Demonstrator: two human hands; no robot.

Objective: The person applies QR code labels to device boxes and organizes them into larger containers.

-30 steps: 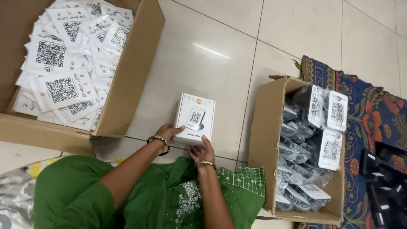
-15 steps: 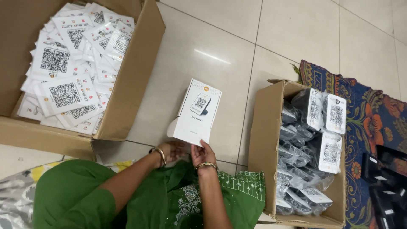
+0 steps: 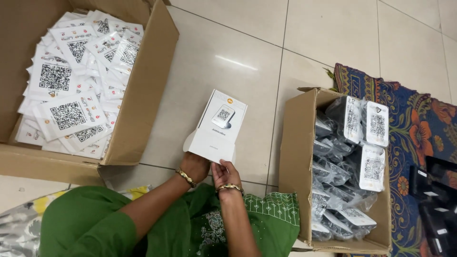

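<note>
Hands work best low: left hand [image 3: 194, 166] and right hand [image 3: 223, 172] pinching the white carton's [image 3: 218, 127] near flap, both beneath it.

bare tiles [image 3: 223, 52] ahead, cartons [image 3: 143, 104] flanking

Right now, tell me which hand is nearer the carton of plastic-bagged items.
Right. The right hand holds the white box on the side facing that carton; the left hand grips the box's far side.
</note>
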